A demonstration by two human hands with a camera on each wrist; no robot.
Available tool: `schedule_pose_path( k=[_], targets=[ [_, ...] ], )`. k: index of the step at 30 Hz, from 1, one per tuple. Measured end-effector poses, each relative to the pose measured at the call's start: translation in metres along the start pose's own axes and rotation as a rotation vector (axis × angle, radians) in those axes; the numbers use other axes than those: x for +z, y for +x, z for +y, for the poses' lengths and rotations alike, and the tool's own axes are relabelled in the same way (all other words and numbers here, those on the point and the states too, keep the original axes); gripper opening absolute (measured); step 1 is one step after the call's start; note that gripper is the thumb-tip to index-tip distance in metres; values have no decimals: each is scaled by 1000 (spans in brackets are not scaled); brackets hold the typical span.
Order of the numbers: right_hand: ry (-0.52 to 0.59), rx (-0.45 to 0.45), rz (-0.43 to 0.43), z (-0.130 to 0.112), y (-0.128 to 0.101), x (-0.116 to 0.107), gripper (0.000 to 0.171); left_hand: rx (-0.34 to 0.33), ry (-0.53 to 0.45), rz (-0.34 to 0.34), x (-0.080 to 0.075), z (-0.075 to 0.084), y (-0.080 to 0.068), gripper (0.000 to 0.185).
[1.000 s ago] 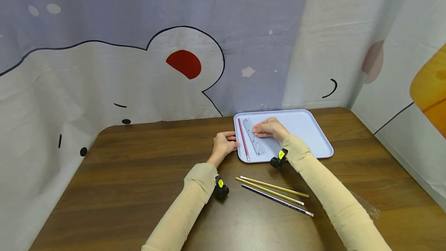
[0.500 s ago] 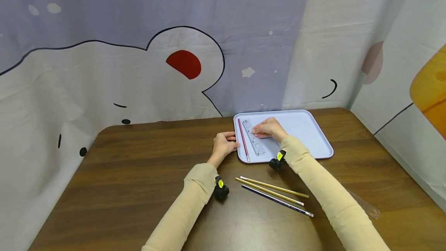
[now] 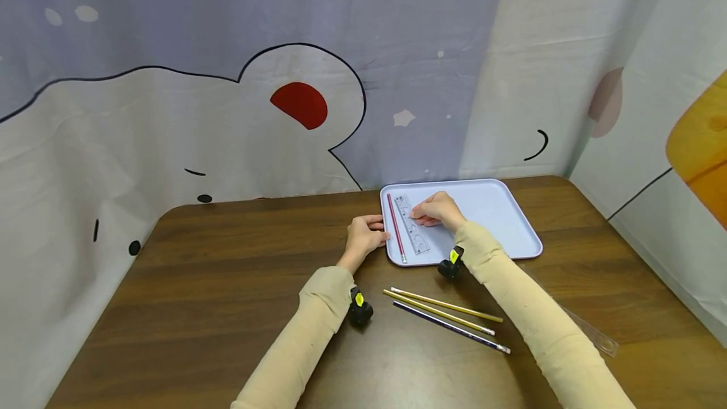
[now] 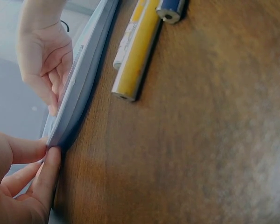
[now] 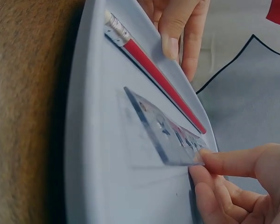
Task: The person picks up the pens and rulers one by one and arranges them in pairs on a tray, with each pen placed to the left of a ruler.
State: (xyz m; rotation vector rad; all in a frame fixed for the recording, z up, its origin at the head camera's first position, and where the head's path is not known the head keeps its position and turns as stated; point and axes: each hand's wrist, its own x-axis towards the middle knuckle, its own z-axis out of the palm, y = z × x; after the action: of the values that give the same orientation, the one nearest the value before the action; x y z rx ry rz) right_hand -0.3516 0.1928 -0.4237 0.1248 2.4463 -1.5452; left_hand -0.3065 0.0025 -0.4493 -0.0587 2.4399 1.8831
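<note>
Brown table (image 3: 227,283), cartoon curtain behind. My right hand (image 3: 437,210) still pinches clear ruler (image 3: 412,225), barely shifted, on tray (image 3: 505,226) beside red pencil (image 3: 396,227). My left hand (image 3: 363,235) holds tray's left rim.

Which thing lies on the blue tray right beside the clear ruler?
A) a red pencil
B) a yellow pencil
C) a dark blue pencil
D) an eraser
A: the red pencil lies along the left side of the clear ruler on the blue tray; the yellow and dark blue ones lie on the table.
</note>
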Motion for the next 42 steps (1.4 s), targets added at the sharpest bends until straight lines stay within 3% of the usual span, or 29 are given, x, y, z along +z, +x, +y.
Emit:
schedule_pose_path(
  k=[23, 42],
  targets=[
    [-81, -15, 56, -3, -4, 3, 28, 22, -29, 2, 1, 0, -1, 43],
    [-82, -7, 78, -3, -2, 5, 28, 18, -15, 7, 0, -1, 1, 42]
  ],
)
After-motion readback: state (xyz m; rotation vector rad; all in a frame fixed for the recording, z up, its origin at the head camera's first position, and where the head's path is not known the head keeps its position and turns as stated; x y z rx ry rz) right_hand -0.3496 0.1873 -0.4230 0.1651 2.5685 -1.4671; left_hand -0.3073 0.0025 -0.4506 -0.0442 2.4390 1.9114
